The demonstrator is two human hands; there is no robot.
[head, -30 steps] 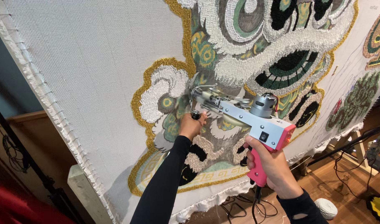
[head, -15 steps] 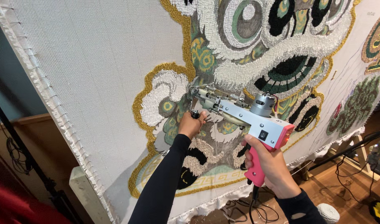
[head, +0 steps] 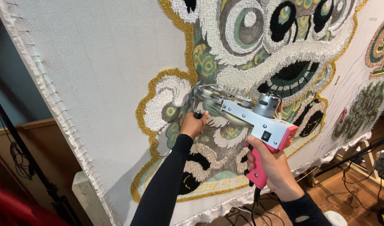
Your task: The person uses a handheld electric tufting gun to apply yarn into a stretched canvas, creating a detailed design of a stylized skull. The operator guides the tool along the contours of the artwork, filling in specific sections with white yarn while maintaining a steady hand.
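Since the earlier frame, tufting gun [head: 246, 119] shifted slightly leftward along stretched cloth [head: 104, 75]. Right hand [head: 273, 169] was closed round the pink grip; left hand [head: 193, 124] clasped the front handle. Gun judged rigid, front-heavy; cloth taut, yielding.

- A dark grey-blue wall [head: 16, 90] fills the far left, above a band of brown wood panelling [head: 16, 144].
- A thin black pole [head: 22, 155] slants across that wall, with black cables [head: 16, 157] hanging beside it.
- Something red and blurred [head: 16, 207] sits in the near left corner.
- At the lower right is a wooden floor [head: 359, 196] with black cables [head: 361, 184] lying across it.
- A wooden leg [head: 365, 161] stands there on the right.
- Light is even and soft.
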